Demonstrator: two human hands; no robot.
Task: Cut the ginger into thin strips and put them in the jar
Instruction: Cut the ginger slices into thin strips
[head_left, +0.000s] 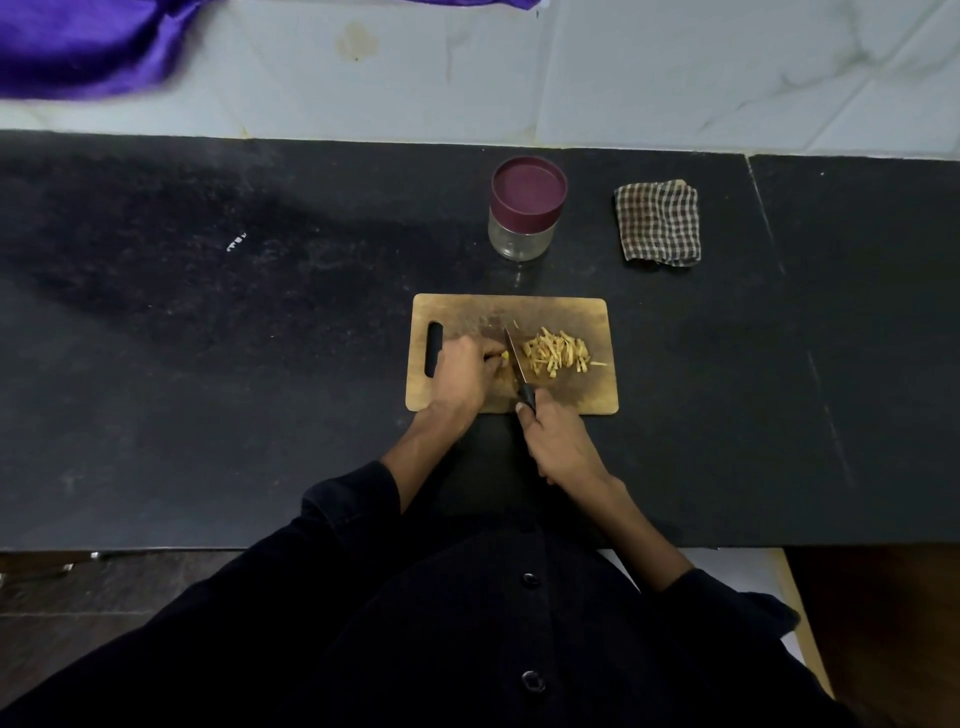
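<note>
A wooden cutting board (571, 312) lies on the black counter. My left hand (465, 371) pins a small yellow piece of ginger (504, 355) to the board, mostly hidden under my fingers. My right hand (556, 441) grips the black handle of a knife (516, 358); its blade rests on the board just right of the ginger piece. A heap of cut ginger strips (558, 353) lies on the board to the right of the blade. Behind the board stands a clear glass jar (522, 239) with its maroon lid (528, 188) on.
A folded checked cloth (658, 222) lies right of the jar. The black counter (234, 338) stretches wide to the left and right, with a white tiled wall (675, 67) behind. A purple fabric (78, 47) hangs at the top left.
</note>
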